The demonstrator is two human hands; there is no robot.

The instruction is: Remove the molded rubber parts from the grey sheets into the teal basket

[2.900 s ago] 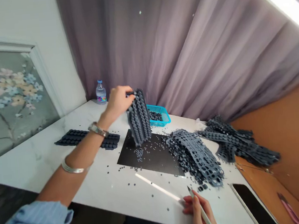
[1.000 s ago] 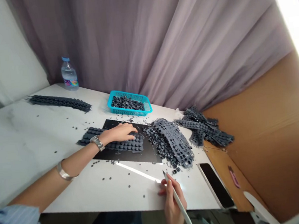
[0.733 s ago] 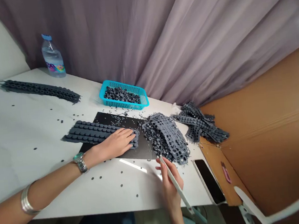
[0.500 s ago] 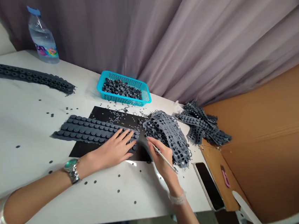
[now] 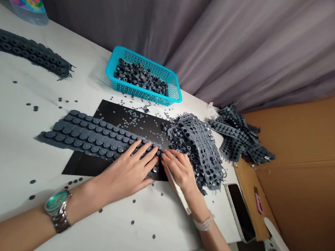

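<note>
My left hand (image 5: 130, 168) lies flat with fingers spread on a dark grey rubber sheet (image 5: 82, 135) that has rows of raised round studs. The sheet rests partly on a black mat (image 5: 82, 165). At the sheet's right end my right hand (image 5: 182, 173) is closed round a slim pale pen-like tool (image 5: 178, 189); its tip is hidden by the fingers. Just right of that hand sits a pile of small dark rubber rings (image 5: 184, 145), beside a grey rubber sheet full of holes (image 5: 205, 147).
Behind the mat stands a blue basket (image 5: 145, 95) of small dark rubber pieces. Another studded strip (image 5: 20, 47) and a bottle (image 5: 33, 12) are at the far left. Rubber scraps (image 5: 242, 134), a phone (image 5: 240, 211) and a pink cutter (image 5: 258, 201) lie right. Small discs (image 5: 134, 117) are scattered about.
The view has moved closer and tilted. My right hand has come up against the sheet's end, near my left fingertips, and the tool now points more steeply. My left hand still presses the sheet.
</note>
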